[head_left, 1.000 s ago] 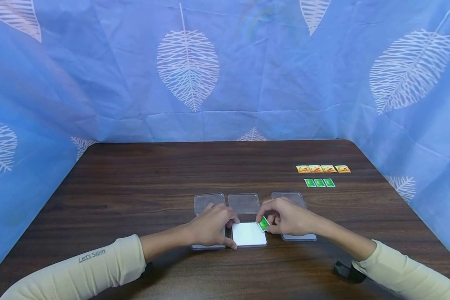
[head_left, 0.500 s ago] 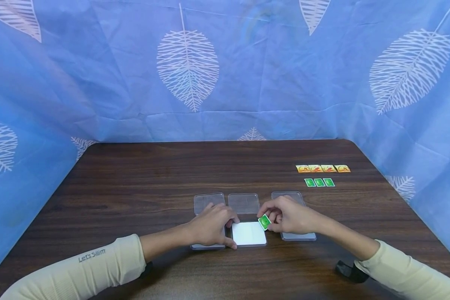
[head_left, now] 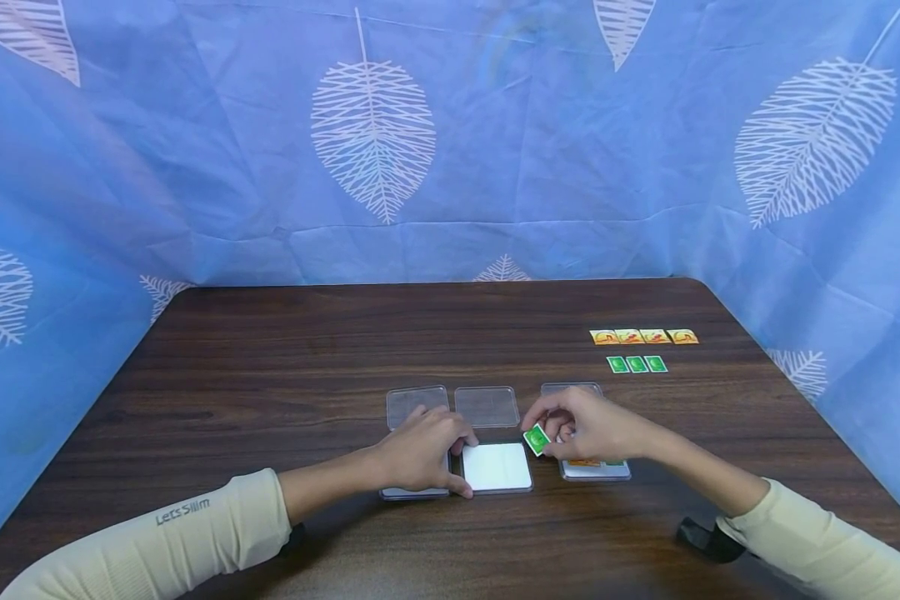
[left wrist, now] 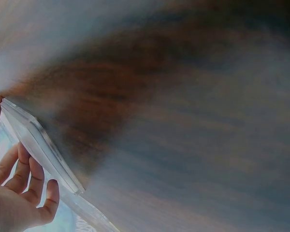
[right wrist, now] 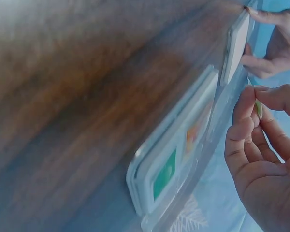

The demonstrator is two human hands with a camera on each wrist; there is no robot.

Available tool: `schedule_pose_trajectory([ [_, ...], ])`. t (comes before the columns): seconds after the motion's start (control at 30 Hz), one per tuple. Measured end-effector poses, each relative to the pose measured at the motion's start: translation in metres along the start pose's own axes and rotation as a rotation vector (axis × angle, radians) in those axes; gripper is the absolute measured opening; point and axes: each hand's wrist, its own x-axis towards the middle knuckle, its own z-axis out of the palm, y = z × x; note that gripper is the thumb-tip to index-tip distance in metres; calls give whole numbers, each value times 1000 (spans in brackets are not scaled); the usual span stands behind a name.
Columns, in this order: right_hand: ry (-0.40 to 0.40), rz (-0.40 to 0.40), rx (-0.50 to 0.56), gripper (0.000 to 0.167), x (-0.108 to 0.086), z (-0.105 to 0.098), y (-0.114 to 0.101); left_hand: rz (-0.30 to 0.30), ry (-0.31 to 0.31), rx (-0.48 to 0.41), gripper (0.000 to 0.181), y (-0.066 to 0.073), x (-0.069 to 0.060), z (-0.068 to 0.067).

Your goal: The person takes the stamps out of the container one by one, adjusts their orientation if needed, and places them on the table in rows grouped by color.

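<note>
My right hand [head_left: 596, 427] pinches a small green square card [head_left: 536, 440] with a white border between thumb and forefinger. It hovers just right of a shallow clear plastic case [head_left: 497, 492] that holds a white sheet [head_left: 497, 465]. My left hand [head_left: 427, 450] holds this middle case at its left side, thumb at the near corner and forefinger at the far one. Below my right hand, another case [head_left: 596, 478] carries an orange card [right wrist: 191, 138] and a green card [right wrist: 164, 175] on white. A third case [head_left: 415, 493] is mostly hidden under my left hand.
Clear lids [head_left: 416, 406] lie behind the cases, the right one partly covered by my hand. Farther right on the dark wooden table [head_left: 307, 350] are a row of several orange cards [head_left: 643, 337] and a row of three green cards [head_left: 637, 364]. A blue leaf-patterned cloth [head_left: 450, 167] hangs behind.
My right hand has drawn slightly to the right with the green card, off the middle case's right edge, uncovering more of the right case. My left hand has stayed in place.
</note>
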Motion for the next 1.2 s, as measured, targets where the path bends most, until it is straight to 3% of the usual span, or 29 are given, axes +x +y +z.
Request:
schedule_pose_trajectory([
  [0.53,34,7,-57,29,-8,-23,10,13,-5,3,54,0,0,-2],
  [1.03,47,-82,6,29,-15,-35,28,9,-11,1,54,2,-1,-1],
  [1.2,60,-66,34,28,-20,-43,37,12,-7,13,54,2,-1,-1],
])
